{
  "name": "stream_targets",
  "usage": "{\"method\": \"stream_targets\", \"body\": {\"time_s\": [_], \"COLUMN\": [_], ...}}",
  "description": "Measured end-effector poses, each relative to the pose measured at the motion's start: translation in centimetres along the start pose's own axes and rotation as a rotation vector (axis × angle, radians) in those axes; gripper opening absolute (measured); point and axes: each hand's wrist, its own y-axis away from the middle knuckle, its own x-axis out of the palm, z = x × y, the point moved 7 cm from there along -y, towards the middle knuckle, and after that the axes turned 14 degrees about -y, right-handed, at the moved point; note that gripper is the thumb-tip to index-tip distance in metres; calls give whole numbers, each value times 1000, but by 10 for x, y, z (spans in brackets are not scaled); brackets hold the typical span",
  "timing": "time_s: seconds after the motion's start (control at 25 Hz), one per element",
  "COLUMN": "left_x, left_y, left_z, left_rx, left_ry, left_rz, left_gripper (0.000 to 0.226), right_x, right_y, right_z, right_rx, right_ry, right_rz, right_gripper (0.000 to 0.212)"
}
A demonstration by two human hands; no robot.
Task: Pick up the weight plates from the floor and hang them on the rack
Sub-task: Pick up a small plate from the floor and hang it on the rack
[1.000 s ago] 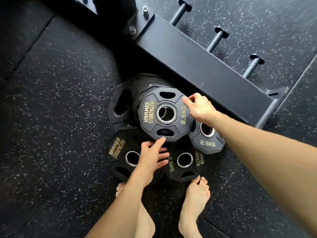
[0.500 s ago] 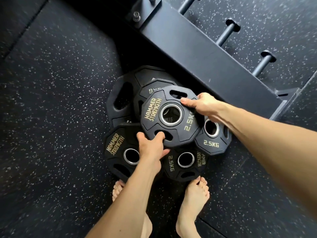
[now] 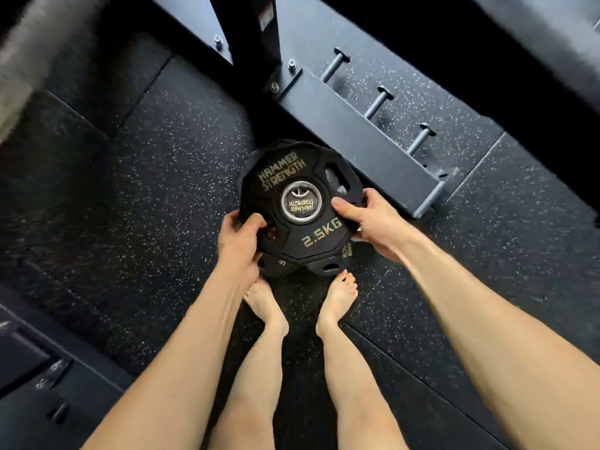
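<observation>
Plate (image 3: 319, 235) marked 2.5KG: your left hand (image 3: 238, 238) and right hand (image 3: 373, 222) both grip its edges, above the floor pile (image 3: 328, 264).

Weight plate (image 3: 300, 203): black, many-sided, grip slots near its rim, steel-ringed centre hole, lettered "HAMMER STRENGTH" and "2.5KG" in gold. Held flat, face up, above the floor. Other weight plates (image 3: 326, 264) lie on the floor directly beneath it, largely hidden; their number cannot be judged. Rack (image 3: 354, 138): dark steel base beam just beyond the plates, three bare pegs (image 3: 378, 102) projecting from its far side.
</observation>
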Motion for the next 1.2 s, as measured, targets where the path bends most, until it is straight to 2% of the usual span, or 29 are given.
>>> {"method": "stream_targets", "body": {"time_s": [0.16,0.28,0.32,0.4,0.44,0.52,0.56,0.68,0.76,0.84,0.96,1.2], "left_x": [-37,-70,-82,-104,-116,-142,-154,-191,-211,-224,-233,-237], "left_y": [109,197,227,282,307,352,371,415,440,467,517,617], "left_z": [-55,-90,-100,-118,-124,-129,-128,-116,-99,-73,-17,113], "left_rx": [26,126,175,293,356,454,489,588,598,588,542,471], "left_ry": [144,281,311,295,266,275,293,327,375,443,595,945], "left_rz": [48,148,204,288,278,231,212,114,-8,-134,-344,-698], "left_gripper": [16,6,8,38,43,42,40,39,35,30,26,27], "right_x": [28,55,64,78,84,93,100,122,132,142,158,180], "right_y": [127,231,265,325,350,387,403,438,452,466,495,568], "right_z": [46,78,87,97,99,99,99,93,88,83,69,-6], "right_rx": [-99,-206,-238,-294,-311,-356,-380,-439,-462,-434,-366,-318], "right_ry": [-49,-72,-84,-42,3,84,112,145,198,242,424,799], "right_rz": [50,153,193,254,272,302,322,394,445,540,737,1069], "right_gripper": [43,49,53,62,68,72,66,33,22,24,43,21]}}
